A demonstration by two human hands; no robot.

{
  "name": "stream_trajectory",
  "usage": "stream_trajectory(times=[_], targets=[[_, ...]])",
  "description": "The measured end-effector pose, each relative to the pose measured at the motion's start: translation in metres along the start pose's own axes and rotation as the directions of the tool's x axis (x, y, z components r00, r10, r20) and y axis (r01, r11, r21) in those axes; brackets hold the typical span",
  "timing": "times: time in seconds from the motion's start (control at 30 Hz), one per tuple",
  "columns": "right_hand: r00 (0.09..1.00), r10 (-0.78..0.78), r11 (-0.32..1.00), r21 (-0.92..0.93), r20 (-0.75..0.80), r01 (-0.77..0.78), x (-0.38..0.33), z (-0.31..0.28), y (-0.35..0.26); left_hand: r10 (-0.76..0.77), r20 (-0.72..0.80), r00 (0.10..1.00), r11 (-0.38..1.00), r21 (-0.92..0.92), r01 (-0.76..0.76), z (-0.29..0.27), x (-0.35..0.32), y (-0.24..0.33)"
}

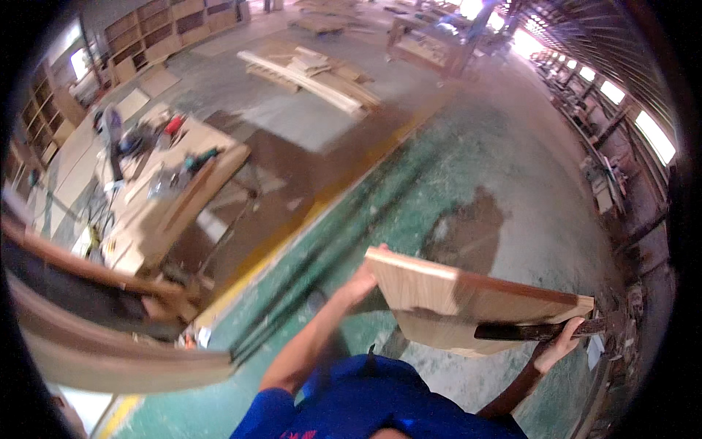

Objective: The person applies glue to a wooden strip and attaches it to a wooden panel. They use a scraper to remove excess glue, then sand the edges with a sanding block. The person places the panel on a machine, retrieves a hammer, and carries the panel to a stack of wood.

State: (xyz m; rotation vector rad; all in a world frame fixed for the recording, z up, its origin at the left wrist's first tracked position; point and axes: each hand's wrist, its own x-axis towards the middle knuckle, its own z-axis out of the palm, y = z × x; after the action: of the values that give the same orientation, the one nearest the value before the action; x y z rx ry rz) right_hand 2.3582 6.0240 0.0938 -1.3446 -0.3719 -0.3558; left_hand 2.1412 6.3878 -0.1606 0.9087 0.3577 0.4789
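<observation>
A pale wooden panel [431,300] with a visible grain is held up in front of my body, above the green floor. My left hand [361,284] grips its left edge, with fingertips showing at the top corner. At the opposite end, my right hand [559,347] is closed at the panel's lower right, where a long dark bar [512,332] lies across the face. Whether this bar is fixed to the panel or held against it, I cannot tell. Some fingers of both hands are hidden behind the wood.
On the left stands a workbench [157,219] with power tools and cords. Stacked boards [314,77] lie on the floor farther off. A large blurred curved wooden piece [124,358] juts in at lower left. Clutter lines the right wall [603,175]. A yellow line [292,233] crosses the floor.
</observation>
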Motion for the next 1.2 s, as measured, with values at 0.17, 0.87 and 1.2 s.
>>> stream_trajectory(times=[0.17,0.87,1.2], targets=[[0.988,-0.106,0.994,-0.027,-0.113,0.103,0.039,0.205,0.029,-0.141,0.027,0.990,0.943,-0.300,0.143,-0.048,0.155,0.156],[0.969,0.079,0.994,-0.096,0.234,-0.057,0.274,1.089,0.375,0.282,-0.370,0.885,0.959,0.070,-0.276,-0.488,0.619,0.549],[0.987,-0.015,0.999,0.037,0.161,0.009,0.217,1.527,0.421,0.493,-0.244,0.835,0.864,0.248,-0.438,-0.766,0.851,0.795]])
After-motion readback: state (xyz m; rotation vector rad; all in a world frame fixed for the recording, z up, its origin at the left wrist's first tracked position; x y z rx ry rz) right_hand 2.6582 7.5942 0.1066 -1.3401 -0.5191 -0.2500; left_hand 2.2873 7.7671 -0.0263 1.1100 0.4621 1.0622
